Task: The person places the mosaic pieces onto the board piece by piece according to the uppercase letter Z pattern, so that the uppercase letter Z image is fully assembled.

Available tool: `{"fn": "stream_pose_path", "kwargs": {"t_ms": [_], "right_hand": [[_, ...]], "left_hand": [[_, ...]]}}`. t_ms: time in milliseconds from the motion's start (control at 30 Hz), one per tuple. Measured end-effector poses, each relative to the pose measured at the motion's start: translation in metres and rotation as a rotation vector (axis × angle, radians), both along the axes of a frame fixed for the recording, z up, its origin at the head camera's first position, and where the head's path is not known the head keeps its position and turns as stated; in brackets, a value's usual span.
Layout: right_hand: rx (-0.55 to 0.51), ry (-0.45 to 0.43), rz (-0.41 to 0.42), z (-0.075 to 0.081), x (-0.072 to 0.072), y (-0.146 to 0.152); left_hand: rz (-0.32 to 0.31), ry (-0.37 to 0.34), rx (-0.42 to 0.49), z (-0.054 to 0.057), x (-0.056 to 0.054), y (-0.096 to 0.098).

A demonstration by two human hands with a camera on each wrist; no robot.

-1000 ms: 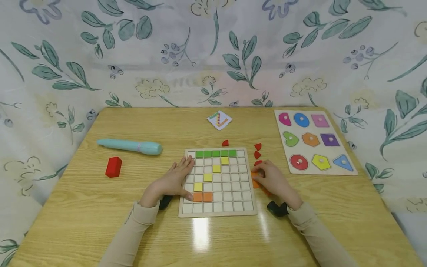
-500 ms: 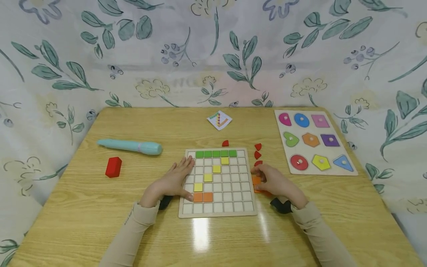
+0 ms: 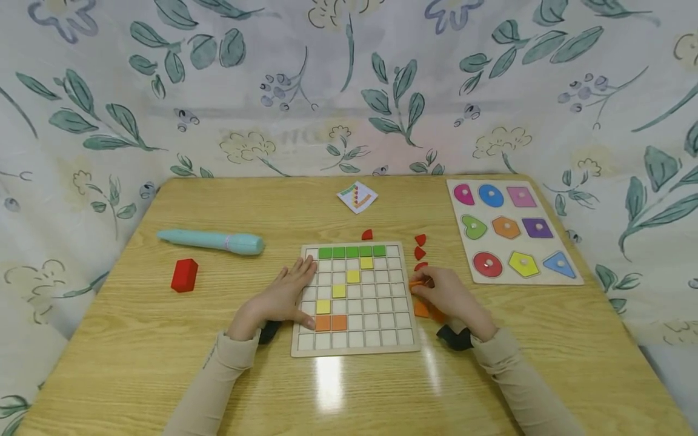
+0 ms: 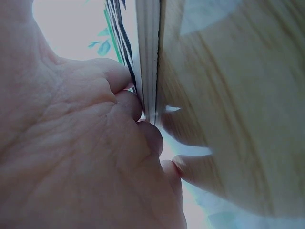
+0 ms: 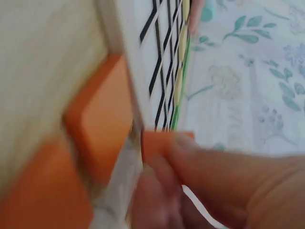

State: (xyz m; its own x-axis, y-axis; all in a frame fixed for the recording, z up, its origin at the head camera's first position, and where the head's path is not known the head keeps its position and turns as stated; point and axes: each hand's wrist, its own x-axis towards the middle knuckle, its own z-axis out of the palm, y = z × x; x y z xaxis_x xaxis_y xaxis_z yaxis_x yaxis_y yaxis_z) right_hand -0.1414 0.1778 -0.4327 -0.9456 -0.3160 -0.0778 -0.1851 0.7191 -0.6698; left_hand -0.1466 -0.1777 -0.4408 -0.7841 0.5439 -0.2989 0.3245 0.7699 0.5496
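Observation:
A wooden grid board (image 3: pixel 355 352) lies in the middle of the table. It bears a row of green tiles (image 3: pixel 352 252), a diagonal of yellow tiles (image 3: pixel 339 291) and two orange tiles (image 3: pixel 331 323). My left hand (image 3: pixel 277 298) rests along the board's left edge, fingers spread over the rim. Beside the right edge, my right hand (image 3: pixel 448 297) pinches an orange square tile (image 5: pixel 157 142) between thumb and fingers. In the right wrist view this tile overlaps the board's edge. More orange tiles (image 5: pixel 106 117) lie on the table under that hand, partly hidden by it in the head view.
Red quarter-circle pieces (image 3: pixel 420 253) lie right of the board, and one red piece (image 3: pixel 367 234) lies behind it. A pattern card (image 3: pixel 357 197) is at the back. A shape puzzle (image 3: pixel 512 227) stands right; a turquoise pen-shaped object (image 3: pixel 212 240) and a red block (image 3: pixel 185 275) lie left.
My right hand has picked up an orange tile from the group beside the board and shifted slightly left with it. The left hand has stayed on the board's edge.

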Motion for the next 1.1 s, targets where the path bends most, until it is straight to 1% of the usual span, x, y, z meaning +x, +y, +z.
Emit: {"fn": "stream_pose_path", "kwargs": {"t_ms": [100,200,267,400,467,533,667,767,900,1033,1100], "right_hand": [[-0.035,0.034,-0.066,0.003,0.004,-0.008],[-0.112,0.020,-0.092,0.006,0.010,-0.022],[-0.180,-0.025,-0.075,0.006,0.014,-0.033],[-0.273,-0.137,0.025,-0.001,0.024,-0.057],[-0.283,-0.166,0.065,-0.005,0.028,-0.067],[-0.275,-0.167,0.093,-0.008,0.031,-0.076],[-0.221,-0.101,0.135,-0.014,0.036,-0.086],[-0.177,-0.030,0.167,-0.015,0.039,-0.090],[-0.156,-0.001,0.193,-0.015,0.040,-0.090],[-0.214,-0.046,0.188,-0.012,0.037,-0.084],[-0.246,-0.052,0.163,-0.010,0.034,-0.074]], "left_hand": [[0.000,0.001,0.002,0.000,0.000,0.001],[0.002,0.000,0.006,0.002,0.000,0.000],[0.004,-0.001,0.009,0.002,0.000,-0.001],[0.010,-0.002,0.012,0.003,0.000,-0.001],[0.009,-0.002,0.011,0.004,0.000,0.000],[0.009,-0.008,0.011,0.004,0.000,0.000],[0.003,-0.014,0.004,0.002,0.000,0.001],[0.002,-0.010,-0.001,0.001,0.000,0.000],[0.009,-0.003,-0.002,0.000,0.000,0.000],[0.004,0.000,-0.004,0.001,0.000,-0.001],[-0.005,-0.001,-0.004,0.003,0.001,-0.001]]}}
